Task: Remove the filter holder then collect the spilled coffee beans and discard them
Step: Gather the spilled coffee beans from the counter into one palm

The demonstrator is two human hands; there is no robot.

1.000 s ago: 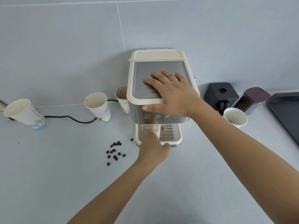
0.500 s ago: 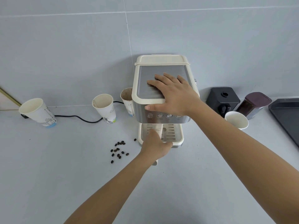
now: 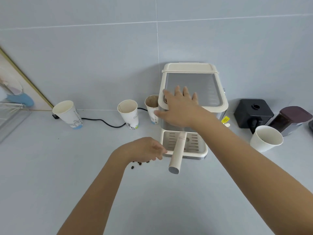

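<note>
The cream and steel coffee machine point(image 3: 203, 82) stands against the wall. The filter holder point(image 3: 177, 153) sits in it, its cream handle sticking out toward me over the drip tray point(image 3: 194, 141). My right hand point(image 3: 177, 107) lies flat on the machine's top left corner, fingers spread, thumb down the side. My left hand point(image 3: 147, 149) hovers just left of the handle, fingers loosely apart, holding nothing. It covers most of the spilled coffee beans point(image 3: 139, 163); a few show under the wrist.
Three paper cups point(image 3: 67, 114) point(image 3: 128, 114) point(image 3: 151, 107) stand left of the machine, with a black cable point(image 3: 105, 122) behind them. Right of the machine are a white cup point(image 3: 265, 138), a black grinder point(image 3: 252, 112) and a dark-lidded jar point(image 3: 289, 119). A framed picture point(image 3: 25, 78) leans far left.
My left hand has let go of the filter holder handle and moved left over the beans. My right hand slid toward the machine's left edge. The view shifted left.
</note>
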